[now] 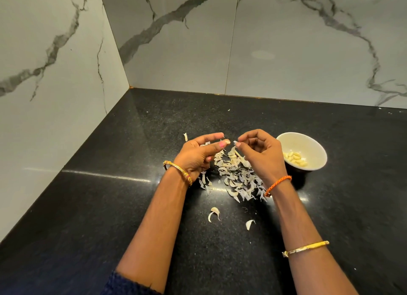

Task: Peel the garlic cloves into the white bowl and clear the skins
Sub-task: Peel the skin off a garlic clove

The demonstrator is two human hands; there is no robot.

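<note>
Marble-veined white wall panels (pixel 286 41) meet in a corner at the back left, and below them I see a speckled black stone countertop (pixel 110 206) running toward me. On the left, the counter's edge butts against the side wall; the wide stretch between that wall and my left forearm lies open, with only a streak of light across it.

My left hand (pixel 198 155) hovers over the counter, palm turned inward, a gold bangle (pixel 178 170) on the wrist. Its thumb and forefinger pinch a small pale garlic clove (pixel 227 142) at their tips; I see only its end, which points right toward the other hand, and I cannot judge its long axis.

Just across a narrow gap, my right hand (pixel 262 155) has its fingers curled, thumb and forefinger nipping a tiny scrap of white skin (pixel 235 143). An orange braided thread (pixel 278 184) circles that wrist and a thin gold bangle (pixel 306 248) sits further down the forearm.

Beneath and between both hands lies a scattered heap of papery garlic skins (pixel 237 175), with a few loose curls (pixel 213 214) nearer me.

To the right, near the right hand and apart from the heap, stands a round white bowl (pixel 312 144) holding peeled yellowish cloves (pixel 295 158) on its near side. Beyond the bowl the counter runs open toward the right edge of view and back to the rear wall.
</note>
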